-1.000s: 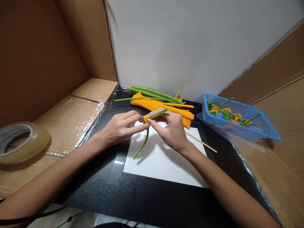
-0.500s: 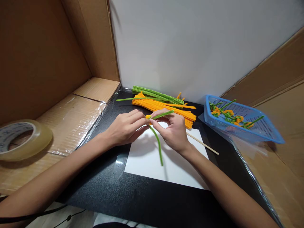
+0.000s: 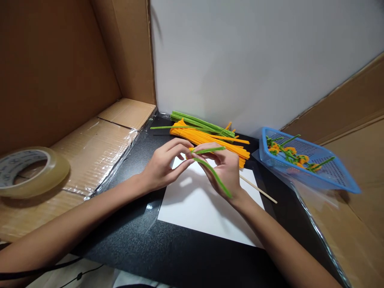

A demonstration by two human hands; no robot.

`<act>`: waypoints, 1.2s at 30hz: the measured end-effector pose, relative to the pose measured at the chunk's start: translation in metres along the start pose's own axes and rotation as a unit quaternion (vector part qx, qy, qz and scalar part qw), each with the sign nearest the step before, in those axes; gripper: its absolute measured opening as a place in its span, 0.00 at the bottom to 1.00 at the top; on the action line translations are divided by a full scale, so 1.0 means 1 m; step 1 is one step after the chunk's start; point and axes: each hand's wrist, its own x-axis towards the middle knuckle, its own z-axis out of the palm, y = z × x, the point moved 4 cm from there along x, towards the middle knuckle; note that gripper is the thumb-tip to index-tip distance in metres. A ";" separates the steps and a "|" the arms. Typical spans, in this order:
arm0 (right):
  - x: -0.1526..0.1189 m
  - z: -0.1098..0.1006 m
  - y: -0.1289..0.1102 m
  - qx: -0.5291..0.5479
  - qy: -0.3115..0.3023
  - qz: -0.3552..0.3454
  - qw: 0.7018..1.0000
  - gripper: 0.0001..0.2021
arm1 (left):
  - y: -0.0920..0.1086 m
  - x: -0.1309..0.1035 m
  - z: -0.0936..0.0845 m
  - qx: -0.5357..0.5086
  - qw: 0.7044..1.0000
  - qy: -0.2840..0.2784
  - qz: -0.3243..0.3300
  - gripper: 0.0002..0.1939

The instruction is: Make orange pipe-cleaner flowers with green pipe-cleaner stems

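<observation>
Between the fingertips of both hands is a small orange pipe-cleaner piece (image 3: 191, 150), mostly covered by the fingers. A green pipe cleaner (image 3: 214, 174) is joined to it, its two ends pointing right, one nearly level and one slanting down across my right palm. My left hand (image 3: 166, 164) pinches the orange piece from the left, thumb and forefinger closed on it. From the right, my right hand (image 3: 225, 170) closes its fingertips at the same spot, where orange and green meet. Both hands hover over a white sheet of paper (image 3: 192, 208).
Behind the hands lie bundles of orange pipe cleaners (image 3: 207, 140) and green pipe cleaners (image 3: 198, 122). A blue basket (image 3: 336, 172) at right holds several orange-and-green pieces. A wooden stick (image 3: 259, 189) lies on the black tabletop (image 3: 126, 236). A tape roll (image 3: 57, 170) rests on cardboard at left.
The lower green end has swung from hanging down to slanting right across my right palm. My left fingers have rounded and shifted their pinch. The view has shifted slightly.
</observation>
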 end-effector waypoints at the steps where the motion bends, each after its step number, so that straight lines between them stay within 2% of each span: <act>1: 0.000 0.000 -0.002 -0.022 -0.012 -0.015 1.000 0.02 | 0.000 0.000 0.000 -0.014 1.000 0.003 -0.003 0.04; 7: 0.004 -0.002 -0.007 -0.085 -0.061 -0.049 0.993 0.07 | -0.006 0.000 -0.001 -0.097 0.991 0.060 -0.070 0.13; 11: 0.005 -0.003 -0.004 -0.060 -0.083 -0.067 0.992 0.08 | -0.006 0.002 -0.004 -0.122 0.985 0.079 -0.089 0.11; 16: 0.007 -0.006 0.000 -0.030 -0.092 -0.051 0.994 0.06 | -0.006 0.003 -0.006 -0.133 0.982 0.080 -0.108 0.10; 19: 0.008 -0.008 0.000 -0.031 -0.087 -0.046 0.995 0.05 | -0.004 0.003 -0.007 -0.111 0.987 0.084 -0.081 0.10; 24: 0.009 -0.010 -0.005 -0.049 -0.080 -0.060 0.994 0.05 | 0.003 0.002 -0.006 0.013 0.996 0.059 0.061 0.03; 27: 0.009 -0.011 -0.009 -0.059 -0.069 -0.086 0.992 0.06 | 0.006 0.000 -0.005 0.068 0.990 0.049 0.117 0.04; 31: 0.006 -0.013 -0.009 -0.074 -0.043 -0.113 0.990 0.06 | 0.008 0.001 -0.005 0.063 0.990 0.042 0.117 0.04; 36: 0.002 -0.013 -0.006 -0.082 -0.038 -0.154 0.984 0.10 | 0.010 0.003 -0.005 0.017 0.998 0.032 0.050 0.02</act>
